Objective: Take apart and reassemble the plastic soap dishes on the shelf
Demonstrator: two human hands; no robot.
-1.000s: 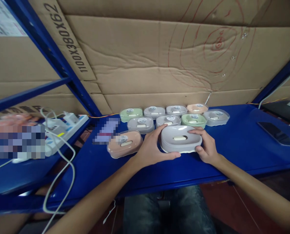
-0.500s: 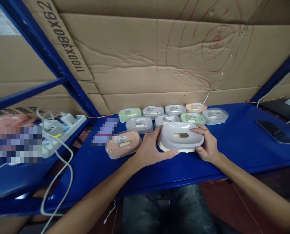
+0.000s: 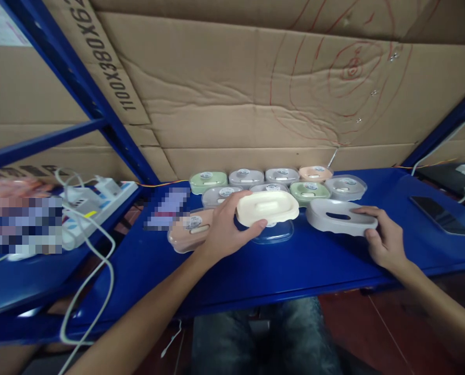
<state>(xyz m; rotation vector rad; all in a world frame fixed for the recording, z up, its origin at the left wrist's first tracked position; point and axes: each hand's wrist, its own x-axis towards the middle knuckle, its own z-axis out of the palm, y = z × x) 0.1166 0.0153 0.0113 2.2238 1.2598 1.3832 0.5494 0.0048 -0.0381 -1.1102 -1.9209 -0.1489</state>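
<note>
My left hand [image 3: 232,224] grips a cream soap dish tray [image 3: 267,206] by its left end, thumb along the front edge. Beneath it a clear lid [image 3: 275,233] lies on the blue table. To the right, my right hand [image 3: 386,237] pinches a grey soap dish shell [image 3: 339,221] by its right end; an oval slot runs through its top. The tray and shell are apart. A pinkish soap dish [image 3: 187,232] with a clear cover is partly hidden behind my left hand.
Several covered soap dishes, such as a green one [image 3: 208,182] and a grey one [image 3: 345,187], stand in rows at the back. A dark phone [image 3: 441,214] lies at right. Power strips [image 3: 99,208] with looping white cables [image 3: 111,276] sit at left. Cardboard [image 3: 216,94] walls the rear.
The grey shell has come off the cream tray and moved right with my right hand. My left hand has moved slightly left with the tray, and the clear lid now shows beneath.
</note>
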